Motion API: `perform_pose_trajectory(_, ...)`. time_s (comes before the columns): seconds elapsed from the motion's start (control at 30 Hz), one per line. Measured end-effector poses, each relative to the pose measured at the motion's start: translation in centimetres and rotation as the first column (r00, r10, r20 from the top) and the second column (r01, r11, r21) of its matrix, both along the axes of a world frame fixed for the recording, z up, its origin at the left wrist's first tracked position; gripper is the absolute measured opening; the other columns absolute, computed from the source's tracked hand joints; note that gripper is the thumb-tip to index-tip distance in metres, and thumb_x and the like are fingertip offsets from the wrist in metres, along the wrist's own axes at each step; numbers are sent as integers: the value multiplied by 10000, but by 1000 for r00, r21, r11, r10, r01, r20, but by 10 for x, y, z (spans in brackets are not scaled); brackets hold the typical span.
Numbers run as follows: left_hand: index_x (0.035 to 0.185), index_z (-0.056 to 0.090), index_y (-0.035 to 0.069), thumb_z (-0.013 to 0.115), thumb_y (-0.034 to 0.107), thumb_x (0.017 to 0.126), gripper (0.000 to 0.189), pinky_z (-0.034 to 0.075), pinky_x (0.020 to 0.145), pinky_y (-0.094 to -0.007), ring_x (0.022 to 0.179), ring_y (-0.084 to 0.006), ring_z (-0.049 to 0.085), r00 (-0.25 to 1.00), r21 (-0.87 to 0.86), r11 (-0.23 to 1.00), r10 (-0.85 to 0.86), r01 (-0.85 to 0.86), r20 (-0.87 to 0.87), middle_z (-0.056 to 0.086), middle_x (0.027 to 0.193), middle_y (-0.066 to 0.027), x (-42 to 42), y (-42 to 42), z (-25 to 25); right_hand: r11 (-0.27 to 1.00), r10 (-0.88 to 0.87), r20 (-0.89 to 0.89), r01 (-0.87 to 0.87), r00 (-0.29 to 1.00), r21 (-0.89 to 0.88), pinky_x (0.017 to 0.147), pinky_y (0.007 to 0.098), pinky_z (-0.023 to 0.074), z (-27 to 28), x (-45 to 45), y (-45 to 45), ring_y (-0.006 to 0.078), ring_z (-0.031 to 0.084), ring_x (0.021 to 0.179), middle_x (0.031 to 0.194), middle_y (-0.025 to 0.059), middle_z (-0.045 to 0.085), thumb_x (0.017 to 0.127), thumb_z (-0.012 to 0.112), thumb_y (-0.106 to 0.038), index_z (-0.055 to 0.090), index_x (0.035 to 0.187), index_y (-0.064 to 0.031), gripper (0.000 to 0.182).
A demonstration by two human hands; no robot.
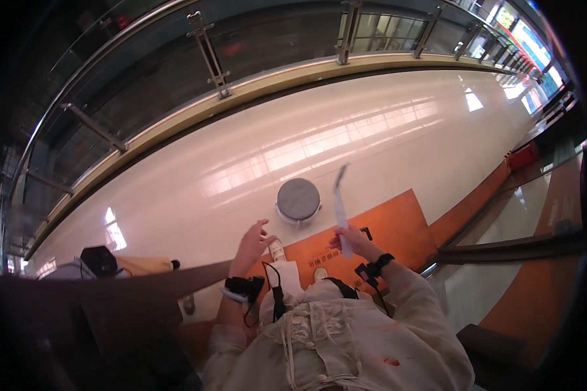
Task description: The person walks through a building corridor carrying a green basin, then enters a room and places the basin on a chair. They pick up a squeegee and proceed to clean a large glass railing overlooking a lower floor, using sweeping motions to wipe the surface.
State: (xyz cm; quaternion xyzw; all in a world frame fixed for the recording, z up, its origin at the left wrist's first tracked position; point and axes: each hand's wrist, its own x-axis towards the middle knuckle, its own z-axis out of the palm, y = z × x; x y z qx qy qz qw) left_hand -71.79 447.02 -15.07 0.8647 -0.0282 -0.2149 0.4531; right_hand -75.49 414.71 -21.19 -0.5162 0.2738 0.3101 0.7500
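My right hand [354, 243] is closed around a long, thin white implement [340, 210]. Its far end is dark and blurred, so I cannot tell its exact kind. My left hand [252, 247] is raised at the left with its fingers apart, and nothing shows in it. Just beyond both hands, a round container or stool [298, 199] with a flat grey top stands on the pale tiled floor [215, 161]. Each wrist has a black strapped device with a cable.
An orange mat [396, 220] bearing writing lies under my feet, in front of a glass door [508, 251]. A railing with metal posts [210, 58] and glass panels curves along the far side. A red object [522, 155] stands at right; a dark panel [127, 313] fills the lower left.
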Motion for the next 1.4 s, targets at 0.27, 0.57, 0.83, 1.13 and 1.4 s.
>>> perform_pose_trajectory(0.27, 1155, 546, 63, 678, 249, 808, 415, 500, 729, -382, 803, -282, 618, 983, 180, 980, -111, 84, 148, 613, 920, -154, 137, 56, -43, 907, -418, -60, 413, 906, -78, 520, 343, 472, -26, -2, -51, 219, 565, 598, 679, 99, 538, 888, 583, -253, 499, 817, -31, 248)
perform_pose_trajectory(0.57, 1106, 583, 43, 673, 257, 802, 382, 499, 698, -378, 750, -284, 625, 980, 180, 965, -198, 189, 31, 634, 796, -141, 209, 82, -70, 918, -366, -161, 328, 916, -220, 541, 364, 488, -98, 36, -60, 227, 577, 598, 677, 102, 556, 922, 507, -264, 523, 805, -19, 272)
perform_pose_trajectory(0.83, 1096, 582, 34, 680, 228, 827, 345, 502, 679, -333, 718, -214, 618, 992, 252, 959, -123, 128, -35, 638, 792, -114, 274, 90, -95, 919, -278, -184, 206, 943, -335, 535, 368, 538, -125, 165, -97, 239, 621, 581, 683, 138, 599, 849, 604, -240, 550, 861, 42, 288)
perform_pose_trajectory(1.13, 1108, 593, 53, 678, 221, 808, 355, 511, 701, -342, 757, -232, 638, 983, 193, 981, 34, 1, -179, 650, 829, -121, 330, 76, -122, 937, -97, -177, 30, 979, -349, 499, 350, 535, -124, 322, -126, 239, 625, 537, 670, 150, 606, 822, 648, -170, 533, 896, 67, 274)
perform_pose_trajectory(1.4, 1098, 591, 66, 674, 170, 802, 324, 519, 707, -336, 759, -221, 635, 968, 98, 982, 178, -162, -180, 643, 854, -108, 451, 106, -166, 896, 56, -179, -129, 982, -425, 439, 318, 485, -141, 488, -108, 187, 569, 472, 625, 102, 582, 782, 675, -133, 576, 851, 67, 233)
